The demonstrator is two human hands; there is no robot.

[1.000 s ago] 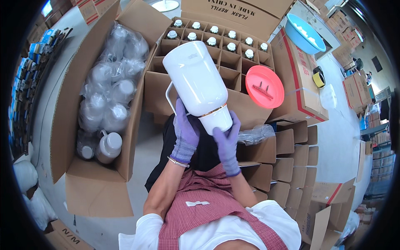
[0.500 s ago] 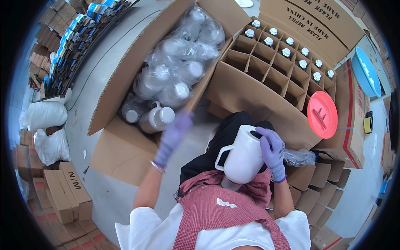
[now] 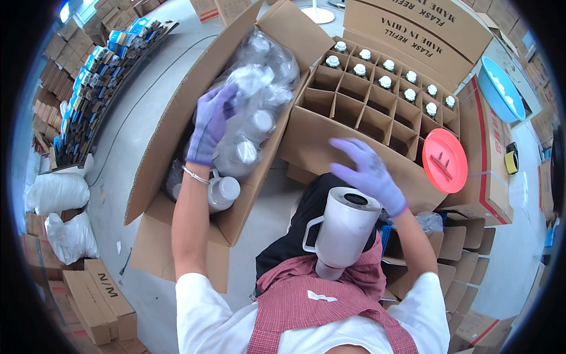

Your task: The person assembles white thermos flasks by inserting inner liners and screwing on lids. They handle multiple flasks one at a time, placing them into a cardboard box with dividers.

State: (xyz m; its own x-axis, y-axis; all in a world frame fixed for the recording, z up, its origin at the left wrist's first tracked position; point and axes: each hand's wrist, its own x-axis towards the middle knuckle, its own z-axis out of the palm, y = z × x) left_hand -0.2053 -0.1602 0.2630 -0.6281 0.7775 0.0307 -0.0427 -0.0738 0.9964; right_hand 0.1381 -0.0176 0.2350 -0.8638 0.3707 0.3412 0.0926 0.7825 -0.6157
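Note:
A white flask body with a side handle rests in my lap, its dark round opening facing up and its narrower end toward my apron. My right hand, in a purple glove, is off the flask, just above it, with fingers spread and nothing in them. My left hand, gloved the same, reaches over the large carton on the left, fingers stretched out. Under and beside it lie several white flasks in clear plastic bags. I cannot tell whether it touches them. One unbagged white flask lies at the carton's near end.
A divided carton ahead holds several glass refills with white caps; its front cells look bare. On its right corner sits a red plate with small pieces. A blue basin stands farther right. Folded cardboard dividers lie at my right.
My right hand has let go of the flask and lifted away, spreading its fingers. My left hand has moved forward over the bagged flasks. The flask in my lap now stands more upright.

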